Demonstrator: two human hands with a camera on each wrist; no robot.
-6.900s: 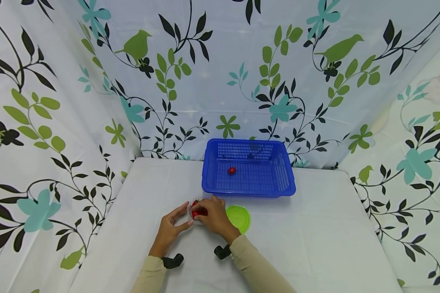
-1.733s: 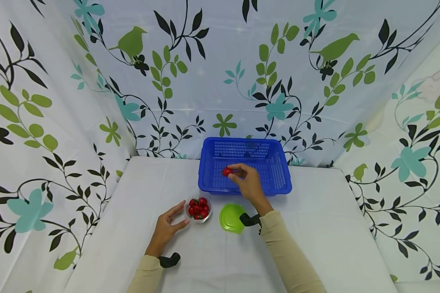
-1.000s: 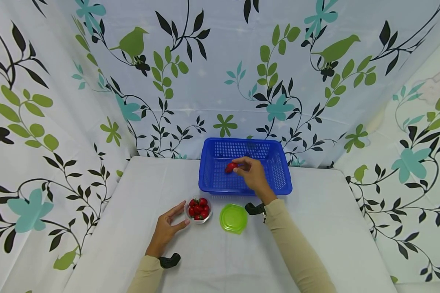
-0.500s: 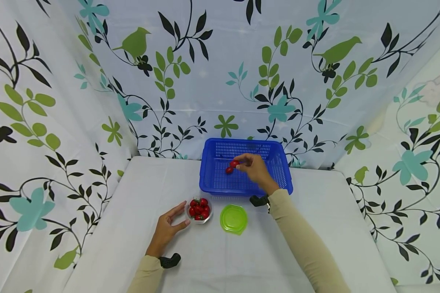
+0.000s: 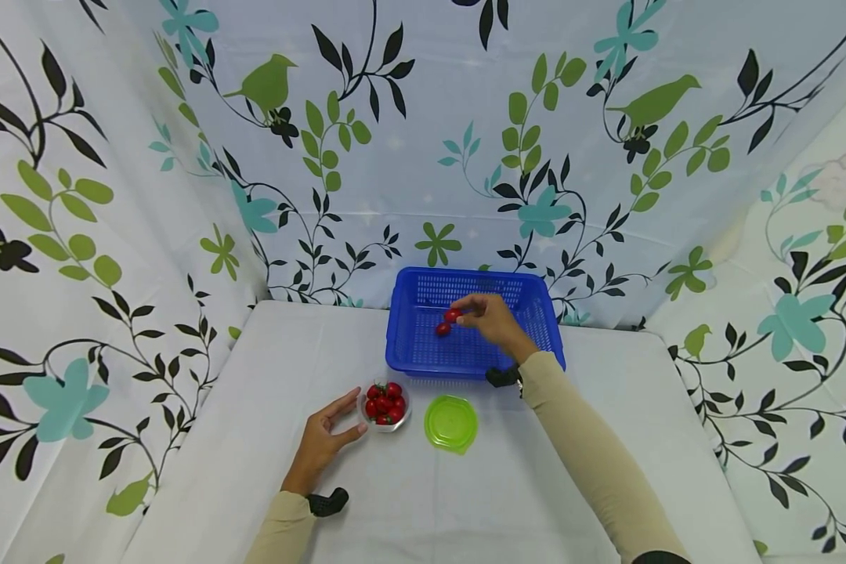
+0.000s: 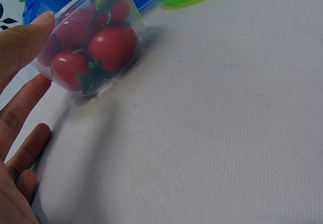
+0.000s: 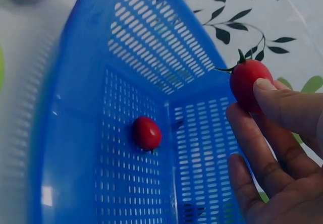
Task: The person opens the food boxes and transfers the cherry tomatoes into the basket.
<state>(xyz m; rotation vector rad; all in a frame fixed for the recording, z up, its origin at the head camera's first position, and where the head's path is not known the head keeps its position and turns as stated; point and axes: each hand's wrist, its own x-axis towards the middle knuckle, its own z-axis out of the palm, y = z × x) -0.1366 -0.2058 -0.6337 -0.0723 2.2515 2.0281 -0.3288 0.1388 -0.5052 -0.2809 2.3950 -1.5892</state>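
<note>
My right hand (image 5: 492, 319) is over the blue basket, pinching a red cherry tomato (image 7: 247, 82) with a green stem between thumb and fingers. A second cherry tomato (image 7: 147, 133) lies on the basket floor below it. At the front left, my left hand (image 5: 323, 439) rests beside a small clear plastic tub (image 5: 385, 428) filled with several cherry tomatoes (image 5: 384, 405). In the left wrist view its thumb (image 6: 43, 24) is at the tub's rim, and the fingers are spread loosely along the side.
The blue perforated basket (image 5: 437, 368) stands at the table's back edge, near the patterned curtain (image 5: 423, 157). A lime green lid (image 5: 451, 423) lies on the white tabletop (image 5: 578, 470) between the tub and my right forearm.
My right hand went from the tub to the basket with a tomato, then drifted slightly right and up above the one lying there. The left hand stayed by the tub.
</note>
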